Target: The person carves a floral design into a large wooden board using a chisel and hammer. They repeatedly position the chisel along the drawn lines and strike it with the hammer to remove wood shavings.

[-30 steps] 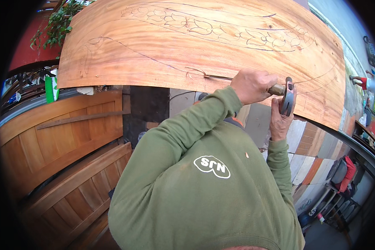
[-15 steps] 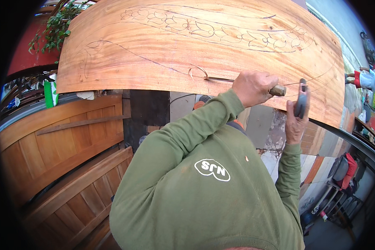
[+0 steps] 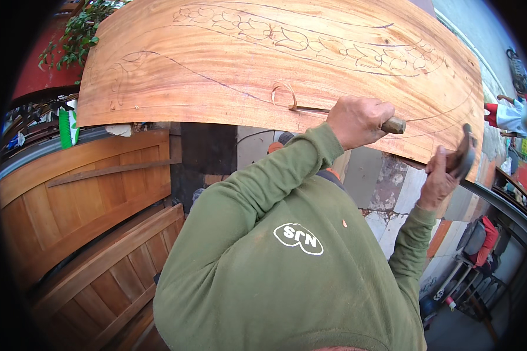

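Chisel (image 3: 311, 109): on the near side of the board (image 3: 175, 96), tip at a curled shaving (image 3: 290, 89) | left hand (image 3: 360, 121): fingers wrapped round chisel | right hand (image 3: 440, 182): fingers curled about hammer (image 3: 466, 155), by board's near right corner | risk: little handle end (image 3: 395, 126) exposed, so an off-centre blow could glance onto left hand

Leafy plant (image 3: 78, 36), framed wooden panels (image 3: 96, 192)

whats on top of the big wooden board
A drawn leafy pattern, curved lines, a curled shaving and the tip of a chisel. The left hand covers part of the chisel and of the board behind it.
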Tool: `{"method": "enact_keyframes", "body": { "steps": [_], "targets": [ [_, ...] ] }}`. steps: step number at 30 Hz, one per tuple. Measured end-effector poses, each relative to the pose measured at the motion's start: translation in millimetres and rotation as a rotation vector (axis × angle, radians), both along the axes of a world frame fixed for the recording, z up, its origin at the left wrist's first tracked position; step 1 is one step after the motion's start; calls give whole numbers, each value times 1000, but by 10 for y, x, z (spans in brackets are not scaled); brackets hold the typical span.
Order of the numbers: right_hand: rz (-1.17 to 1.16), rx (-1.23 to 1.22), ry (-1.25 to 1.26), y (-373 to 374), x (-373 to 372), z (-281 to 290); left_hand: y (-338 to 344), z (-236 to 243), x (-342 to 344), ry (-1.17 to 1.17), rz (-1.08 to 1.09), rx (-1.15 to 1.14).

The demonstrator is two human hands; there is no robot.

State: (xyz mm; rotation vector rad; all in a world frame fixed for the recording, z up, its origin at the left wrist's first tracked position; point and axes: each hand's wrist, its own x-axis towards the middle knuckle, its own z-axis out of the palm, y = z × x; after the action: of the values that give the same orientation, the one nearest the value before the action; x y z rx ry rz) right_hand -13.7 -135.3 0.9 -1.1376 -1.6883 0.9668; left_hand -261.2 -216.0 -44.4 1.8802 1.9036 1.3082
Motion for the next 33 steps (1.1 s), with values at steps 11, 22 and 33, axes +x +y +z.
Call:
{"method": "enact_keyframes", "body": {
  "steps": [11,22,33],
  "targets": [
    [38,-9,-98,-217,-86,-486,-1,-102,-47,44,-38,-26],
    [65,203,-275,-672,-373,-586,-133,16,-218,2,-83,-4],
    [85,298,-232,-841,-621,-694,-241,104,-242,-26,-106,6]
  ]
}}
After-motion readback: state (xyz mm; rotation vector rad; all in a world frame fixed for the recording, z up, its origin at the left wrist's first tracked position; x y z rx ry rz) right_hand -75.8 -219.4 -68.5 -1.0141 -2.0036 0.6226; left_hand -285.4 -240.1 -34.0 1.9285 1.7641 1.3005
